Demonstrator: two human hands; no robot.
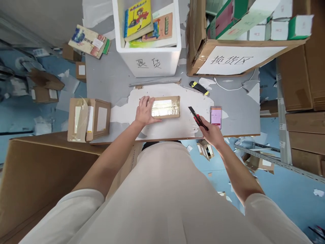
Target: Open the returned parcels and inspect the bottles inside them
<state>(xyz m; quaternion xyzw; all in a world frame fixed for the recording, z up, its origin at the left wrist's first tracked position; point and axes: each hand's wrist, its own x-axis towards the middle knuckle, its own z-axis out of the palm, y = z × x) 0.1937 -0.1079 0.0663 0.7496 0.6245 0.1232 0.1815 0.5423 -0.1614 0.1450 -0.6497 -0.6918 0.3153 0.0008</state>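
Observation:
A small cardboard box (pixel 166 107) with shiny clear tape across its top lies on the white patch of the table. My left hand (pixel 146 111) grips its left end, fingers over the far edge and thumb along the near side. To the right, my right hand (pixel 209 131) is closed around a black utility knife (pixel 195 117), whose tip points up and left, apart from the box. Beside that hand lies a phone (pixel 215 118) with a pink screen. A second cutter, black and yellow (pixel 199 88), rests farther back on the table.
A white foam bin (pixel 149 64) with books and an open carton (pixel 200 51) of green-and-white boxes stand at the back. A taped cardboard box (pixel 88 118) sits at the left table edge, books (pixel 87 40) behind it. A large open carton (pixel 50 183) stands at lower left.

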